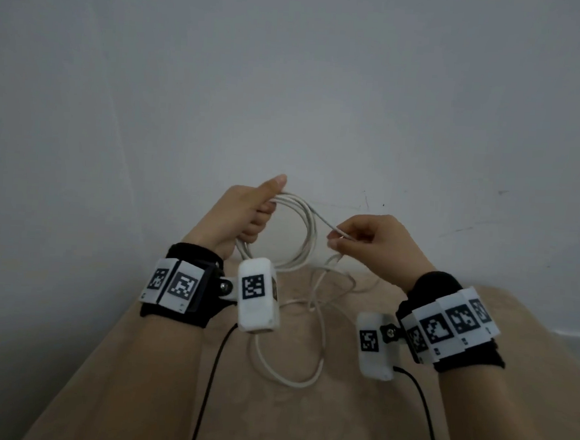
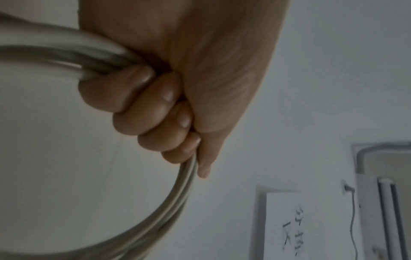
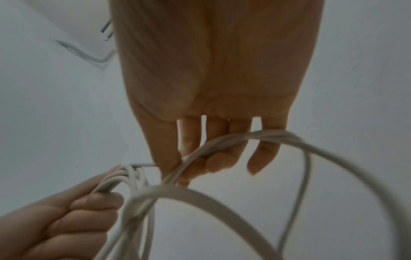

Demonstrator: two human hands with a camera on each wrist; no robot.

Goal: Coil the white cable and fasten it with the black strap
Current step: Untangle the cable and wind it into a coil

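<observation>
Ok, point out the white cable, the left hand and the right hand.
white cable (image 1: 310, 228): head view, right side of the held loops.
left hand (image 1: 244, 209): head view, back of the hand gripping the loops.
right hand (image 1: 379, 243): head view, back of the hand pinching a strand.

Left hand (image 1: 244, 209) raised, thumb up and pointing forward, four fingers (image 2: 142, 109) curled tight into the palm — a closed fist round the gathered loops of the white cable (image 1: 301, 227). Left wrist bent slightly back, wrapped in a black band with marker tiles. Right hand (image 1: 369, 239) a little lower and well apart from the left, back of the hand up, thumb and forefinger pinching one strand of the cable; other fingers (image 3: 262, 158) loosely bent — strands crossing them in the right wrist view. Both forearms bare, reaching forward and angled inward toward each other.
</observation>
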